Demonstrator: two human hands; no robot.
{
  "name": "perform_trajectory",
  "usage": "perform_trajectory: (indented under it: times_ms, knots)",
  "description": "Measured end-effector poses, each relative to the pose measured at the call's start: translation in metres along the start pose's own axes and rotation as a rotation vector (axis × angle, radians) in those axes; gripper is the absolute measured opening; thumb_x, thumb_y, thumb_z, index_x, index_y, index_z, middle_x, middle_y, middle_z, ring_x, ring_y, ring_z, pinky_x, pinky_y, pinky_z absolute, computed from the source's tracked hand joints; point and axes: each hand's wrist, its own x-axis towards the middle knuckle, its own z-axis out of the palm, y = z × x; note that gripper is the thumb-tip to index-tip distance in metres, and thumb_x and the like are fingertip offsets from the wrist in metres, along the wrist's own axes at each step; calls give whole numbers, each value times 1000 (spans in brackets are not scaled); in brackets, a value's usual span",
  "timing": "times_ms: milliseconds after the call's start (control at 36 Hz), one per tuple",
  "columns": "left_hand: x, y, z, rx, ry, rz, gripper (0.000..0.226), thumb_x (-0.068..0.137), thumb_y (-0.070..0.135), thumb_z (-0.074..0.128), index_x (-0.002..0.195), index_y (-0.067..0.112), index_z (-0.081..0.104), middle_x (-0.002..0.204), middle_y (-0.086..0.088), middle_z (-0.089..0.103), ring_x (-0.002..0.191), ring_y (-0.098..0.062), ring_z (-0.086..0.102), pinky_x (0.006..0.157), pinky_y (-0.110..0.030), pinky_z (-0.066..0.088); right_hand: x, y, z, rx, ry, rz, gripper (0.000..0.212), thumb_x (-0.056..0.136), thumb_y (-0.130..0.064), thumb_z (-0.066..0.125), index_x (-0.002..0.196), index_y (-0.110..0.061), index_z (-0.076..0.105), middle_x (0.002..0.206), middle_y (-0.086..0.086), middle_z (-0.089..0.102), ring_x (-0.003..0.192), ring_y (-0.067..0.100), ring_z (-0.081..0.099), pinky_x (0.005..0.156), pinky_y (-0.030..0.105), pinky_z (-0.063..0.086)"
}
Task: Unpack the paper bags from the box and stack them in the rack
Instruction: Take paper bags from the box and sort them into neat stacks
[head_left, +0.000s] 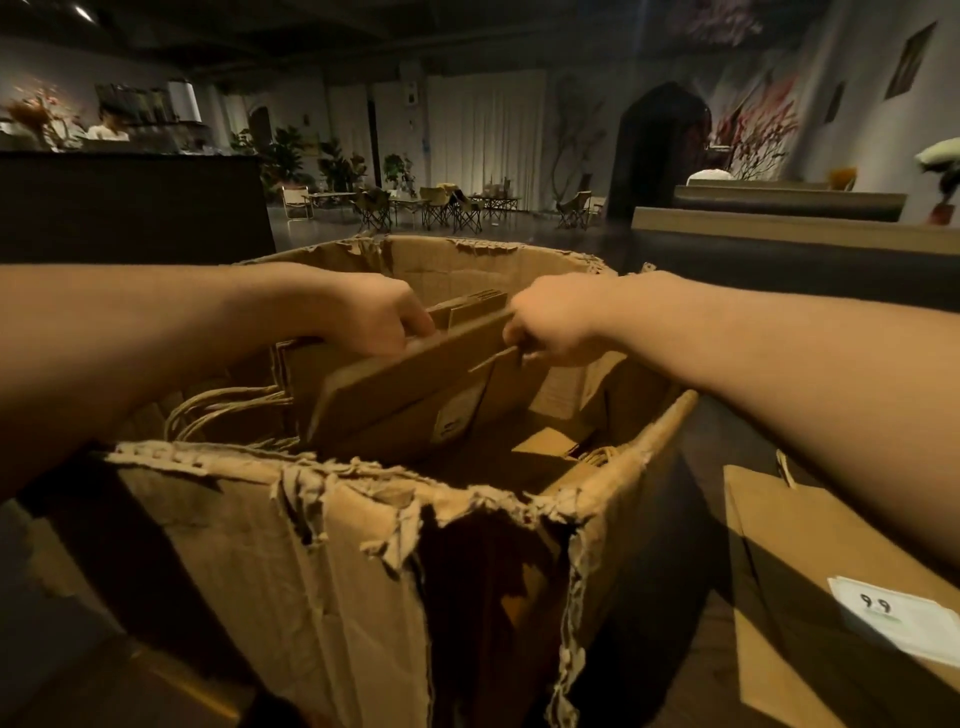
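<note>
Although the rack is nowhere in sight, the unpacking is plainly underway, and nearest the camera stands the torn front wall of the cardboard box (322, 561), its corrugated rim ragged and split down the middle. Just to its right, outside the box, a flat paper bag (789, 597) stands apart with a white slip (893, 618) marked in handwriting lying on it. Inside the box, twisted paper handles (223, 410) spill loose at the left, and a tilted bundle of folded paper bags (410, 384) leans from lower left up toward the right. The left hand (374, 317) curls over the bundle's upper left edge, fingers wrapped down the far side, holding it. The right hand (556, 327) is closed tight at the bundle's upper right corner, apparently pinching the edge, though its fingertips are hidden. Such a pack should be stiff along its folded spine yet light, with smooth kraft faces that may slide against each other, so a grip on both ends, squeezing the sheets together, looks the safer hold; the thin handles would likely snag or tear. Beyond the box the dim room opens out: a dark counter (135, 202) at left, folding chairs (447, 208) and potted plants (285, 156) farther back.
</note>
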Motion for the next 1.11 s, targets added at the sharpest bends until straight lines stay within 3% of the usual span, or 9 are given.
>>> perform_trajectory:
  times_ms: [250, 417, 528, 583, 667, 778, 861, 972, 1111]
  knots:
    - [-13, -8, -15, -441, 31, 72, 37, 102, -10, 37, 90, 14, 62, 77, 0, 71, 73, -19, 63, 60, -21, 55, -49, 8, -40, -109, 471, 112, 35, 99, -21, 57, 132, -32, 61, 111, 4, 55, 112, 26, 44, 95, 44, 38]
    - [-71, 17, -41, -433, 209, -42, 49, 99, 0, 48, 131, 36, 60, 120, 2, 56, 104, -24, 62, 92, -44, 55, -91, 11, -73, -9, 561, 148, 27, 96, -17, 60, 121, -25, 65, 101, -2, 57, 108, 22, 57, 90, 40, 44]
    - [-107, 26, -44, -649, 227, -21, 43, 101, 3, 47, 128, 30, 65, 120, -5, 63, 97, -25, 66, 82, -40, 60, -111, 9, -80, -3, 556, 184, 22, 97, -20, 58, 119, -25, 61, 97, -4, 53, 101, 20, 54, 93, 44, 41]
    - [-118, 33, -44, -690, 260, 7, 29, 102, 19, 52, 121, 31, 69, 119, -5, 69, 82, -15, 68, 70, -27, 58, -115, 4, -79, 0, 542, 200, 19, 98, -23, 57, 116, -26, 60, 94, -5, 53, 94, 16, 51, 95, 46, 38]
    - [-138, 48, -40, -725, 233, 32, 43, 84, 62, 57, 111, 33, 74, 116, 0, 73, 104, -17, 69, 96, -35, 51, -126, -7, -82, -1, 585, 192, 10, 97, -26, 58, 108, -27, 59, 88, -8, 53, 98, 18, 56, 98, 49, 38]
    - [-160, 78, -34, -467, 308, 87, 28, 95, 31, 66, 122, 29, 64, 108, 12, 66, 101, -9, 63, 84, -26, 49, -145, -18, -101, -25, 709, 172, 13, 98, -28, 58, 110, -24, 61, 97, -5, 53, 113, 25, 51, 99, 52, 38]
    - [-172, 93, -34, -467, 456, 104, 35, 96, 6, 61, 124, 26, 65, 105, 8, 68, 96, -14, 65, 89, -35, 55, -161, -16, -116, 3, 777, 220, 33, 98, -32, 58, 130, -24, 54, 128, 7, 51, 129, 32, 41, 106, 55, 35]
    - [-191, 108, -48, -568, 627, 146, 38, 95, 3, 61, 115, 35, 63, 94, 19, 63, 84, 0, 59, 74, -22, 51, -187, 0, -119, 347, 791, 255, 89, 92, -27, 65, 158, -33, 6, 165, 12, -1, 152, 39, 4, 121, 62, 12]
    - [-212, 143, -69, -646, 691, 267, 40, 94, 7, 65, 107, 44, 59, 94, 24, 60, 84, 1, 57, 75, -23, 47, -228, 10, -123, 786, 863, 230, 104, 95, -19, 66, 156, -35, -17, 166, 9, -14, 151, 35, 20, 111, 40, 38]
